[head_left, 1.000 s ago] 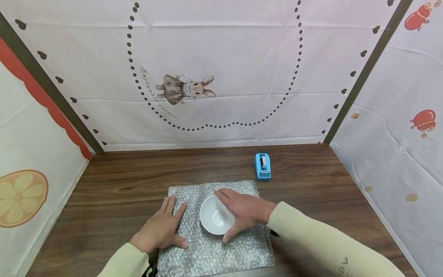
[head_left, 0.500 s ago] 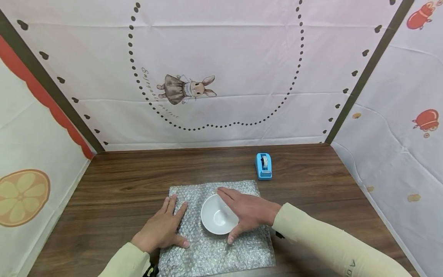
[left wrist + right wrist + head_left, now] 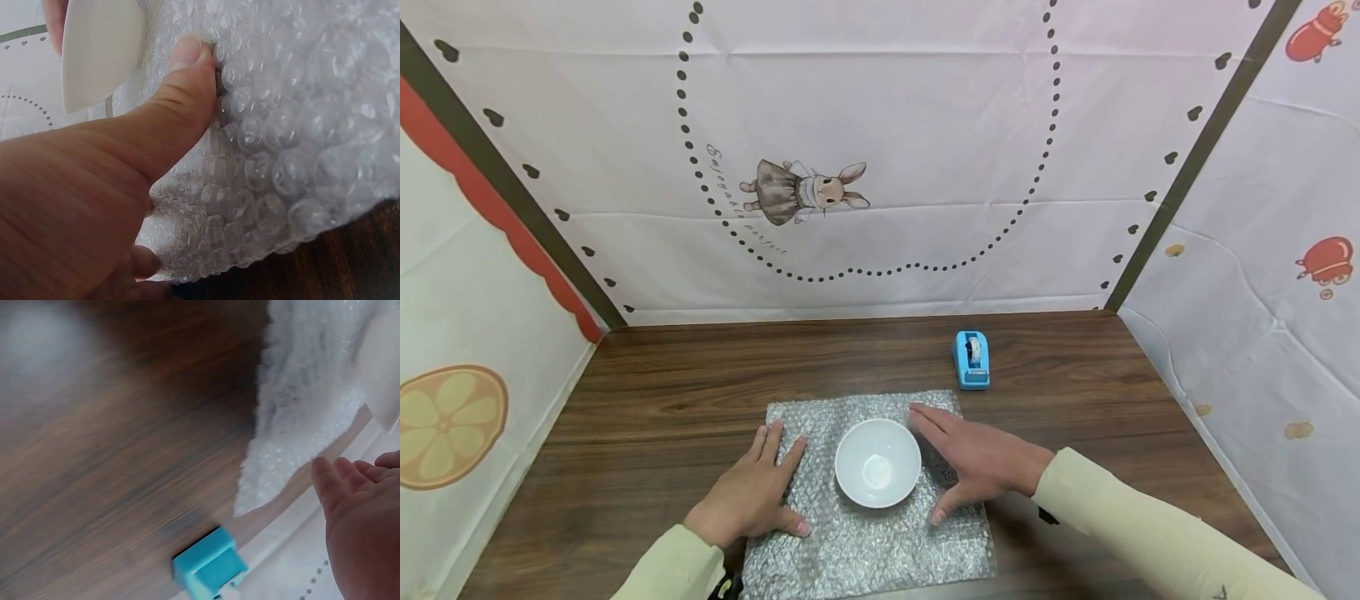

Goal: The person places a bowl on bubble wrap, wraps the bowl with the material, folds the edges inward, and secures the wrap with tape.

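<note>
A white bowl (image 3: 877, 463) stands upright near the middle of a sheet of bubble wrap (image 3: 865, 558) on the wooden table. My left hand (image 3: 747, 492) rests on the left part of the sheet, fingers spread and thumb pointing toward the bowl; in the left wrist view its thumb (image 3: 181, 87) presses on the bubbles. To the right of the bowl my right hand (image 3: 981, 457) hovers over the sheet's right edge, apart from the bowl, fingers straight and holding nothing. The right wrist view shows its fingers (image 3: 340, 481) near the bowl's side (image 3: 382, 369).
A blue tape dispenser (image 3: 972, 361) stands behind the sheet's right back corner. Bare wooden table (image 3: 662, 400) lies left of the sheet and right of it. Printed white cloth walls (image 3: 880, 117) close off the back and both sides.
My right hand has let go of the bowl and moved off to the right. The bowl shifted slightly to the right before that. My left hand stays on the bubble wrap.
</note>
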